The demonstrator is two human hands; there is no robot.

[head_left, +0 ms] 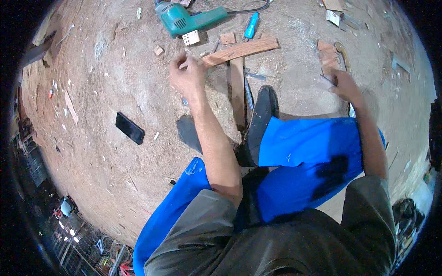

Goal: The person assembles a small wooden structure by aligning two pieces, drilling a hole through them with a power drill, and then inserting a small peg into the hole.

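My left hand [188, 77] is closed, thumb and fingers curled into a pinch. It is beside the left end of a reddish wooden strip [253, 48], and whatever it pinches is too small to make out. That strip lies slantwise across the top of a second wooden strip [236, 83], which runs down toward my shoes. My right hand [345, 87], off to the right, is closed around a thin dark pointed tool [328, 80], its tip pointing left. Just beyond that hand are a flat reddish wood piece [327, 53] and a curved yellowish-brown handle [342, 53].
A green corded power drill [198, 21] lies at the far side, near a dotted pale block [191, 37], a small wood block [227, 38] and a bright blue tube [252, 25]. A slim blue-grey tool [249, 93] is by my shoe [264, 106]. A black phone [130, 128] rests left.
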